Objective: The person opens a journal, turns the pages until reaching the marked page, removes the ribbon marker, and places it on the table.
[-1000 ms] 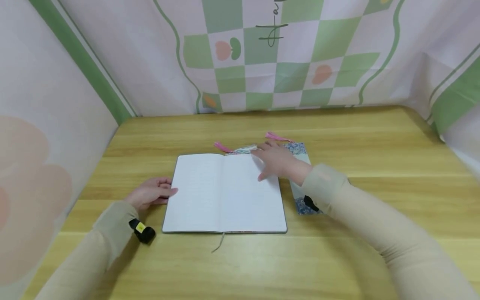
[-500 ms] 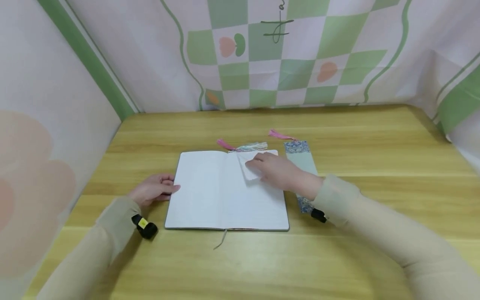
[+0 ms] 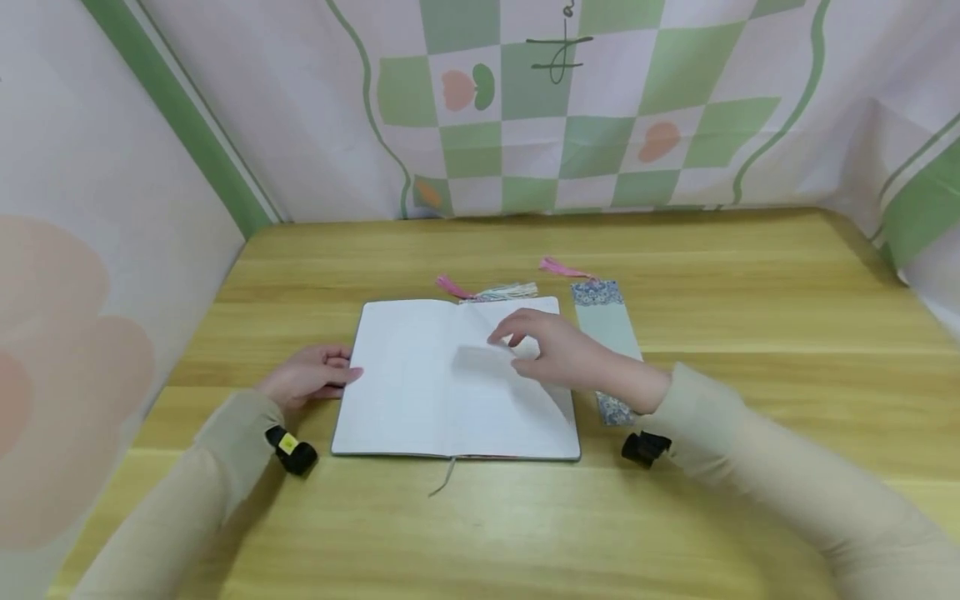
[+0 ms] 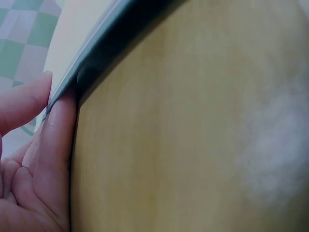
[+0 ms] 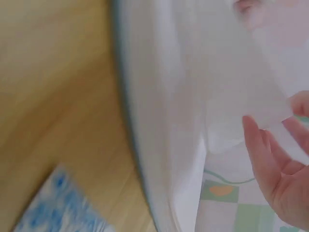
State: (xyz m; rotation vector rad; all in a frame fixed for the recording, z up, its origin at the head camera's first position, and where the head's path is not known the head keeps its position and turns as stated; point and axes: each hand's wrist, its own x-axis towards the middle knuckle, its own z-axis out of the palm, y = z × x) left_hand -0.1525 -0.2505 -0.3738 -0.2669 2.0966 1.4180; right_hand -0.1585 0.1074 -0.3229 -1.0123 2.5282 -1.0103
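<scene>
An open notebook [image 3: 405, 375] with white pages and a dark cover lies on the table. My left hand [image 3: 311, 377] holds its left edge. In the left wrist view, the thumb [image 4: 29, 104] is over the cover's edge and a finger lies underneath. Above the right page hovers my right hand [image 3: 558, 350], its fingers bent and the thumb spread apart from them. A loose page [image 5: 246, 82] stands raised in the right wrist view, its corner at the fingertips. A pale bookmark [image 3: 609, 325] with blue patterned ends lies right of the notebook, partly behind the right wrist.
Pink and pale tassels [image 3: 506, 292] stick out past the notebook's top edge. Another pink tassel [image 3: 562, 268] hangs off the bookmark. A thin ribbon [image 3: 444, 477] trails from the spine over the wooden table [image 3: 480, 533]. A checked curtain [image 3: 525, 150] stands behind.
The right hand has moved from the notebook's top right corner down and inward, lifting a page corner on the way. Its thumb and fingers have spread. The left hand stays at the left edge.
</scene>
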